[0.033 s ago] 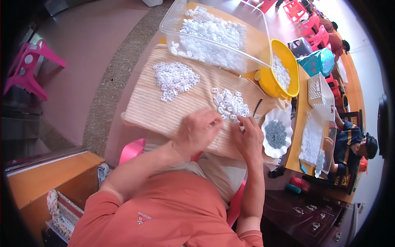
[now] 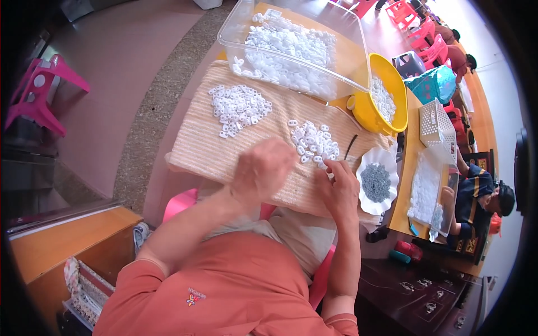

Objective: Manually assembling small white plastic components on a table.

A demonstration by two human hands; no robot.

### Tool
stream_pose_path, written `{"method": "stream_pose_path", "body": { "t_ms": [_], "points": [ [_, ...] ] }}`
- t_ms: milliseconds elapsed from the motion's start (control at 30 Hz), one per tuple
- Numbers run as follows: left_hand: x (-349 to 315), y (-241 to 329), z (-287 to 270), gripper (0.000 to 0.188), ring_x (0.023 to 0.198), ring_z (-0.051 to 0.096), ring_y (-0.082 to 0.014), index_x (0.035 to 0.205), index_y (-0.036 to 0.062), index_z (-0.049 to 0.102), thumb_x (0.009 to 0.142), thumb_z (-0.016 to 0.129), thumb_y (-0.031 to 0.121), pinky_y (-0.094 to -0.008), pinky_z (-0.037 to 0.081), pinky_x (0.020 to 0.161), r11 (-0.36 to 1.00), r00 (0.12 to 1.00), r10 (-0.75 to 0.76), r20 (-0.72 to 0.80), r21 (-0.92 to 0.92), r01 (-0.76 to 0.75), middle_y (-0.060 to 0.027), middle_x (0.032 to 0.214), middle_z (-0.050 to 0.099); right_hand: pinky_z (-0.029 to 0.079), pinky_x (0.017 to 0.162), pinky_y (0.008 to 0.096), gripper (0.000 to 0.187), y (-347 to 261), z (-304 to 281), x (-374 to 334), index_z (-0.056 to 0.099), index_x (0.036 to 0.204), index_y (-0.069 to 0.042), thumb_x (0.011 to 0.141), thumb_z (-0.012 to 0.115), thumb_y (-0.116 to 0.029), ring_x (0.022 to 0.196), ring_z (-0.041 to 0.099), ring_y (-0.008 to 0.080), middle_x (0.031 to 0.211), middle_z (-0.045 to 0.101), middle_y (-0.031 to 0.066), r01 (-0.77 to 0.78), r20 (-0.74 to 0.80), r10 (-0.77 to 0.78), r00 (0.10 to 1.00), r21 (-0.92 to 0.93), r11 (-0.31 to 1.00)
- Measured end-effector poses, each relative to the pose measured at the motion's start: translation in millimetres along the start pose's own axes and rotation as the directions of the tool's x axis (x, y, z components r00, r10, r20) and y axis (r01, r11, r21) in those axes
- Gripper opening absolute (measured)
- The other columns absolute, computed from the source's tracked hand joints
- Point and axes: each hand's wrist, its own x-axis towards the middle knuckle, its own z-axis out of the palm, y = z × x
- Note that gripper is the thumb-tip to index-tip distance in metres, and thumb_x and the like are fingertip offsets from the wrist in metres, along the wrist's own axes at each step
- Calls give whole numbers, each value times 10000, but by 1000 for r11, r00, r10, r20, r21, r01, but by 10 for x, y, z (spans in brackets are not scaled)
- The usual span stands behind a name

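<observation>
My left hand (image 2: 264, 172) is over the striped cloth, left of the near pile of small white oval plastic pieces (image 2: 310, 139). Motion smears its curled fingers, so what they hold, if anything, does not show. At the near right edge of that pile is my right hand (image 2: 339, 187), its fingers bent and drawn together; anything between them is hidden. A second pile of white plastic pieces (image 2: 241, 108) lies farther left on the cloth. To the right of my right hand, a white fluted dish (image 2: 365, 205) holds many small grey parts (image 2: 376, 182).
A clear plastic bin (image 2: 297, 87) of white pieces stands at the far side, beside a yellow basin (image 2: 399, 112). A thin black strip (image 2: 351, 147) lies on the striped cloth (image 2: 193, 140). At right, a person (image 2: 476, 196) sits by another tray (image 2: 423, 193).
My left hand has moved slightly left, away from my right hand, and is blurred. My right hand has barely shifted. The piles look the same.
</observation>
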Motion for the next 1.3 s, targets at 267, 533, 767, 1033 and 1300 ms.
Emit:
{"method": "stream_pose_path", "body": {
  "t_ms": [267,533,767,1033,1300],
  "points": [
    [194,-323,-378,170,871,579,-266,915,92,669,764,722,151,-381,489,748,816,999,-28,-38,576,45,-75,881,587,439,509,263,204,122,-52,-276,650,982,4,786,697,-23,540,541,141,774,596,86,21,-44,-12,999,188,982],
    [199,-431,-346,126,875,588,-265,897,100,687,817,679,196,-392,492,750,802,995,-96,-19,591,88,-70,886,596,401,499,230,173,78,-187,-464,649,980,5,812,690,-4,540,497,93,767,582,61,-15,-56,39,998,386,923],
    [217,-478,-330,70,850,600,-289,815,66,633,837,606,127,-412,499,721,813,998,-56,-15,580,54,-104,838,575,374,503,201,153,141,-173,-651,644,979,18,832,684,0,562,476,56,793,580,41,-66,-24,88,996,482,874],
    [221,-508,-308,79,842,599,-297,840,58,603,845,612,137,-418,496,711,807,1000,-14,8,591,6,-111,857,572,383,509,209,148,193,-317,-695,641,973,19,830,683,15,573,484,65,793,582,44,-86,-66,123,990,408,909],
    [218,-488,-319,101,836,596,-304,840,45,586,863,602,142,-426,491,710,815,1000,-15,22,580,-1,-120,851,568,460,547,293,204,448,-447,-701,661,987,-22,803,726,-81,603,593,167,836,623,83,-129,-236,102,966,-100,987]
  ]
}}
